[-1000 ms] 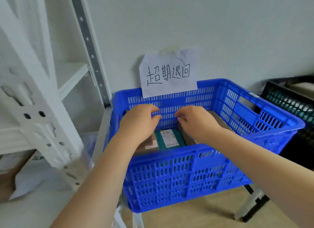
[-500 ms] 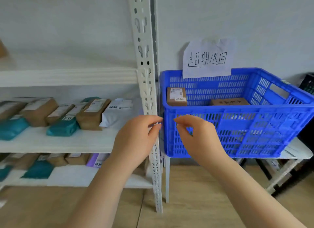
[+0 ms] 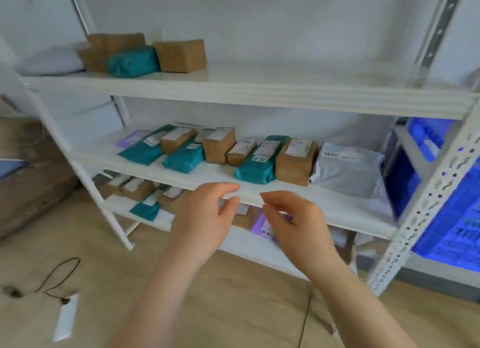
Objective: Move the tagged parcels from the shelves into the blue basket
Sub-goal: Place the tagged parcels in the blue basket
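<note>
A white shelf rack fills the view. Its middle shelf carries a row of parcels: teal bags, brown boxes and a grey bag. One teal bag bears a small white tag besides its label. The top shelf holds brown boxes and a teal bag. More parcels lie on the bottom shelf. My left hand and my right hand hover side by side in front of the middle shelf's edge, fingers loosely curled, holding nothing. The blue basket shows at the far right, behind the rack's post.
A white perforated post stands between the shelves and the basket. A black cable and a white power strip lie on the wooden floor at the lower left. A brown sack-like bulk sits at the left.
The view has swung left from the blue basket to the shelves. Both hands left the basket empty and now hover before the middle shelf.
</note>
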